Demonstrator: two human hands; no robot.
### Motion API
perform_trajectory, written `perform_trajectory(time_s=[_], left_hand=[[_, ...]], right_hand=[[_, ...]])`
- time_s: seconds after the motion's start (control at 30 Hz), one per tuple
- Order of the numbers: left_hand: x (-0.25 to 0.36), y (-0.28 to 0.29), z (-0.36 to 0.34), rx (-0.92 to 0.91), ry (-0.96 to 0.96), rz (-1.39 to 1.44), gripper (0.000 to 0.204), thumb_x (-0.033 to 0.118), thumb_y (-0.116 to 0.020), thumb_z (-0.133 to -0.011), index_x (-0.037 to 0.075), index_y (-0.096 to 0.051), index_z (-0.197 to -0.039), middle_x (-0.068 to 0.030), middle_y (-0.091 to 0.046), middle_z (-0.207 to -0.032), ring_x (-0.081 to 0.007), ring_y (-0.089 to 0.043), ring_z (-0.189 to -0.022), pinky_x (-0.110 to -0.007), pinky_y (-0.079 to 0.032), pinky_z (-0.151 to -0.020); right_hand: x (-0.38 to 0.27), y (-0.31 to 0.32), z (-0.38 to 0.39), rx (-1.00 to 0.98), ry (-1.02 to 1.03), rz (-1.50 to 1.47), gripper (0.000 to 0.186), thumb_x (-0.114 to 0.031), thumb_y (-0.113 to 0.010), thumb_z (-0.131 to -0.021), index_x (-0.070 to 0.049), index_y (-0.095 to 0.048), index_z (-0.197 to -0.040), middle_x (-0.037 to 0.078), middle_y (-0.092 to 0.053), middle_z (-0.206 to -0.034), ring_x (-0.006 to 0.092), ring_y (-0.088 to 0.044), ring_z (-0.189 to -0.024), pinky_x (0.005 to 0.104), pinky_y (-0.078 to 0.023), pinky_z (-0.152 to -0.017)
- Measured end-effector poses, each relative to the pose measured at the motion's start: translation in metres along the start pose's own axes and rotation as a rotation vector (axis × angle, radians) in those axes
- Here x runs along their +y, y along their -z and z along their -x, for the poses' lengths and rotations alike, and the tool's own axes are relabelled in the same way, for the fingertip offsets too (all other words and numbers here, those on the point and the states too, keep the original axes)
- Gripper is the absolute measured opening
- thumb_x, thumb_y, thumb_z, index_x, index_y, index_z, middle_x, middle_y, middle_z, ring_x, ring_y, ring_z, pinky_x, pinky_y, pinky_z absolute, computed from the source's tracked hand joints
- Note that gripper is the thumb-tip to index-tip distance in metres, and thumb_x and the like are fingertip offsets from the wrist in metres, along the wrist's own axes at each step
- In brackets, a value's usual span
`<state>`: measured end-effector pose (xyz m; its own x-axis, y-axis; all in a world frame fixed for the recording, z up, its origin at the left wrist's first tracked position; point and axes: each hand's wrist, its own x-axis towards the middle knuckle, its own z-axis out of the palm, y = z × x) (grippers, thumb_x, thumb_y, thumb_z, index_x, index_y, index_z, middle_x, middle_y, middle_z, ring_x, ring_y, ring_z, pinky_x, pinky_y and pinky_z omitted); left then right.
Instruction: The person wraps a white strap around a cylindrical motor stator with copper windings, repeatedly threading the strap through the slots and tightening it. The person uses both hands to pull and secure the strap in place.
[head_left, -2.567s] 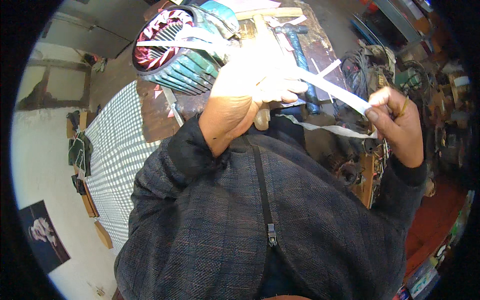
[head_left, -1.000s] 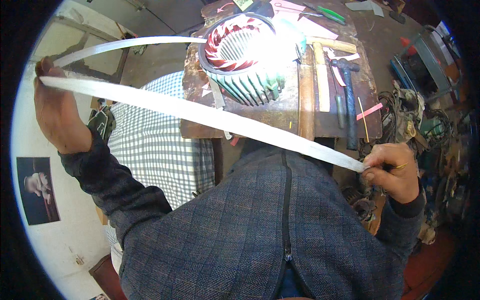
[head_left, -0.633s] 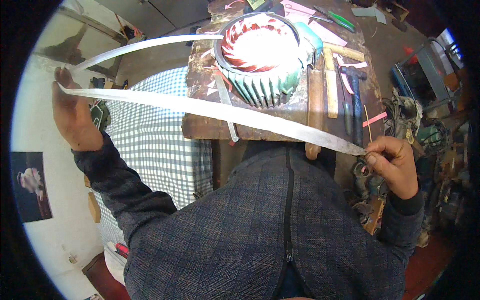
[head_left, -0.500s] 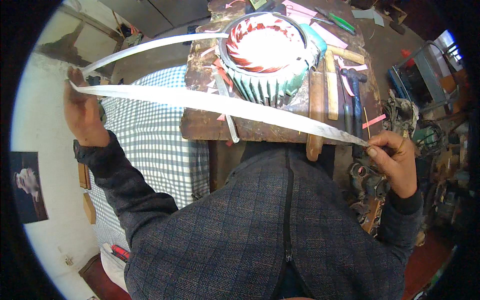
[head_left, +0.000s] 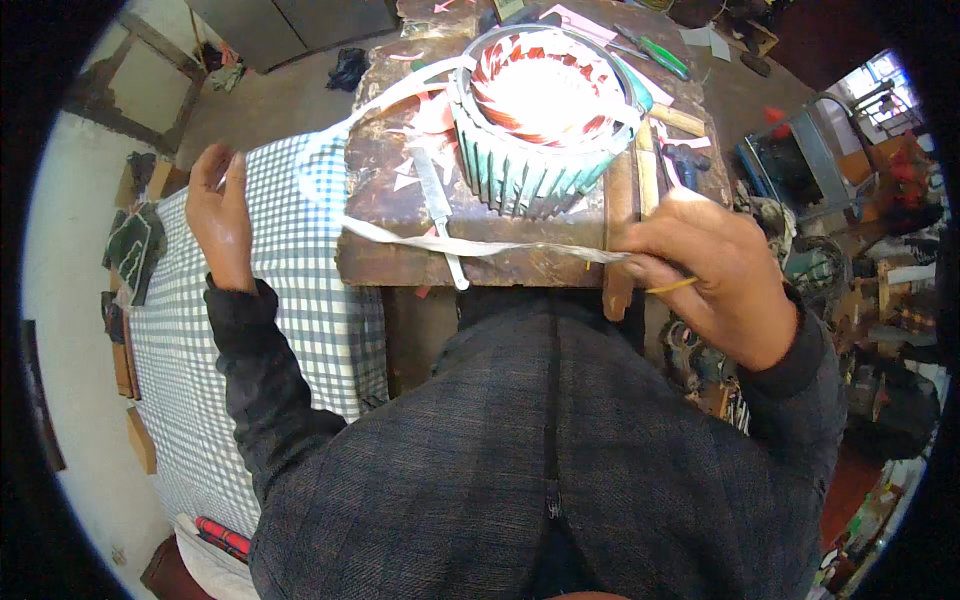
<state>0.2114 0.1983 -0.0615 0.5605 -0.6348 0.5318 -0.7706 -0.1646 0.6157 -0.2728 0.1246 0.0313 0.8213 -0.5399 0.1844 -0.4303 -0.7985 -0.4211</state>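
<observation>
On the bench stands a motor stator in a green finned housing, its copper windings washed out by glare. A long white cotton tape runs from the stator's upper left side, loops out past the bench's left edge and comes back along the front edge. My right hand is closed, pinching the tape's end between thumb and fingers near the front right of the bench. A thin yellow strand shows beside that thumb. My left hand is raised over the checked cloth, fingers apart, holding nothing and away from the tape.
A knife-like metal blade lies left of the stator on the wooden bench. To the right lie a wooden bar and a hammer. Green-handled pliers rest at the back. A checked cloth covers the surface at left.
My left hand has let go of the tape loop, which has gone slack and drawn inward. My right hand has moved left with the tape's end, closer to the bench's front edge.
</observation>
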Motion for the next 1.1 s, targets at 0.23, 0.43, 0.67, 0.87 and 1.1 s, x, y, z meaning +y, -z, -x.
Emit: perform_trajectory(time_s=[0.23,0.43,0.67,0.87,1.1], left_hand=[[0.176,-0.036,0.098,-0.758,-0.252,0.882,0.048,0.017,-0.083,-0.086,-0.002,-0.066,-0.127,-0.0169,-0.072,-0.118,-0.0249,-0.071,-0.108,-0.035,-0.054,-0.092],[0.2,-0.042,0.107,-0.887,0.072,0.906,0.022,0.01,-0.071,-0.097,-0.001,-0.072,-0.116,-0.0071,-0.077,-0.089,-0.0074,-0.064,-0.064,-0.023,-0.052,-0.057],[0.185,-0.058,0.102,-0.739,0.016,0.912,0.018,0.009,-0.064,-0.099,-0.004,-0.071,-0.11,-0.0108,-0.076,-0.086,-0.0095,-0.062,-0.057,-0.021,-0.044,-0.043],[0.183,-0.063,0.095,-0.663,-0.33,0.524,0.016,0.011,-0.063,-0.092,0.004,-0.071,-0.103,-0.004,-0.074,-0.084,-0.0157,-0.066,-0.074,-0.029,-0.049,-0.064],[0.196,-0.061,0.095,-0.772,-0.14,0.437,0.018,0.014,-0.065,-0.083,0.011,-0.073,-0.099,0.0019,-0.071,-0.079,-0.0199,-0.069,-0.087,-0.035,-0.052,-0.081]], right_hand=[[-0.028,-0.018,-0.04,0.163,0.161,-0.037,0.018,-0.006,-0.076,-0.089,-0.003,-0.075,-0.106,0.014,-0.074,-0.087,0.0283,-0.074,-0.077,0.0332,-0.057,-0.07],[-0.022,-0.015,-0.03,0.19,0.068,0.113,0.019,-0.014,-0.072,-0.092,-0.003,-0.074,-0.107,0.013,-0.074,-0.09,0.0263,-0.073,-0.081,0.0357,-0.057,-0.073],[-0.026,0.042,0.028,0.533,0.293,-0.168,0.021,-0.03,-0.068,-0.096,-0.011,-0.071,-0.102,-0.002,-0.069,-0.088,0.0101,-0.056,-0.062,0.0276,-0.045,-0.059],[-0.035,0.051,0.063,0.59,0.66,-0.286,0.022,-0.044,-0.07,-0.096,-0.025,-0.066,-0.086,-0.015,-0.054,-0.07,-0.001,-0.036,-0.05,0.0195,-0.022,-0.052],[-0.03,0.044,0.077,0.537,0.697,-0.466,0.019,-0.036,-0.076,-0.093,-0.022,-0.068,-0.085,-0.016,-0.052,-0.062,-0.0043,-0.034,-0.048,0.0164,-0.02,-0.049]])
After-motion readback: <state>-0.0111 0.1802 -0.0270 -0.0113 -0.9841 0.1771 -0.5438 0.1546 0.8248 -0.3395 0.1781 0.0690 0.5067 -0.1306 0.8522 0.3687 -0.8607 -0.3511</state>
